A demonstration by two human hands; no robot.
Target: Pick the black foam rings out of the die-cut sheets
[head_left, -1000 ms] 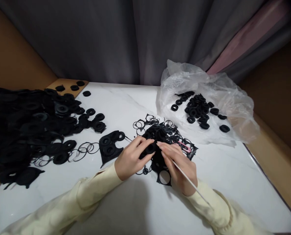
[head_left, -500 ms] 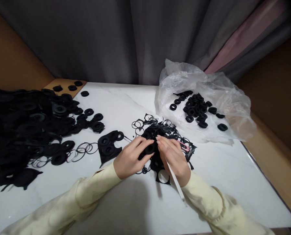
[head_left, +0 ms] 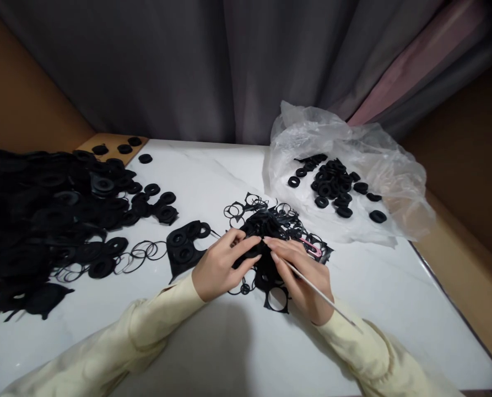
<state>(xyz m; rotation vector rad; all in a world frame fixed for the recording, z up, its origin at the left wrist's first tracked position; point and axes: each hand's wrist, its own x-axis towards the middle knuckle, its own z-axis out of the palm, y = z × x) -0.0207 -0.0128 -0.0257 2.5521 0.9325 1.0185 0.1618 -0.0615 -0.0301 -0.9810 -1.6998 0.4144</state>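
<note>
Open tabletop (head_left: 212, 171) lies between ring heap (head_left: 34, 209) and plastic bag (head_left: 394, 165).

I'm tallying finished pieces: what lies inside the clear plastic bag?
A heap of black rubber rings sits in the opened clear plastic bag, with a few loose ones around it. Its crumpled folds hide anything tucked deeper.

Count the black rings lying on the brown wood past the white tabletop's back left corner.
3. Left ring beside the black pile, middle ring, right ring farthest back. The pile may hide others.
</note>
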